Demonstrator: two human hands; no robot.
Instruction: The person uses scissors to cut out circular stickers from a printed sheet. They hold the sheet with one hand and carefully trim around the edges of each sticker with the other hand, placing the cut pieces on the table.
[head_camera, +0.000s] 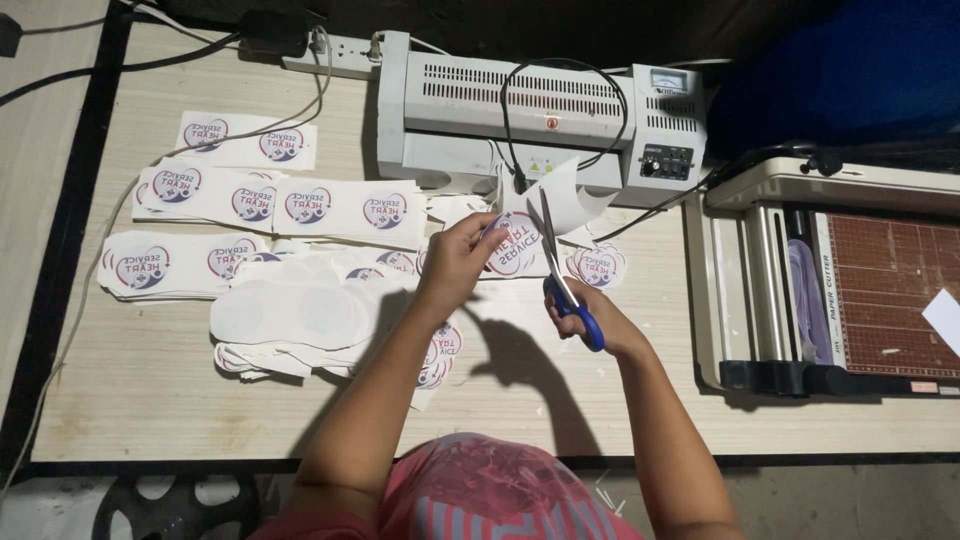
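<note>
Head camera is showing the left hand (458, 258) pinching a printed sheet (535, 225) between closed fingertips, holding it up above the table (150, 400). Right hand (592, 312) is gripping blue-handled scissors (562, 275), fingers through the loops, blades slightly parted and meeting the sheet's edge. Cut round stickers (597, 265) are lying just beside. Strips of printed sheets (250, 200) are spreading leftward. Behind is sitting a white laminator (540, 115); a paper cutter (830, 290) is lying at right.

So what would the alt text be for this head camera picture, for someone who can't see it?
Seen from above, a person's right hand cuts with blue-handled scissors around a round printed sticker held by the left hand. More sticker sheets lie on the wooden table, with a white laminator behind and a paper cutter alongside.
</note>
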